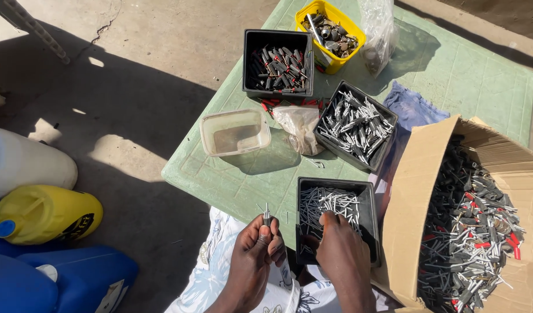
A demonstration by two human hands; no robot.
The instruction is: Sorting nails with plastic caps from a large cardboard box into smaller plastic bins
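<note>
My left hand (255, 255) is closed around a small metal pin (266, 215) that stands upright above my fingertips, at the near edge of a green plastic table (232, 174). My right hand (342, 255) reaches into the nearest black tray (368, 200), fingers down among the thin silver pins (327, 203) in it. Whether those fingers grip a pin is hidden.
A second black tray of silver parts (356, 124), a black tray of red-and-black parts (277, 64), a yellow tub of metal pieces (330, 35), an empty clear tub (234, 132) and plastic bags share the table. A cardboard box of mixed parts (469, 220) lies right. Jugs (40, 214) stand left.
</note>
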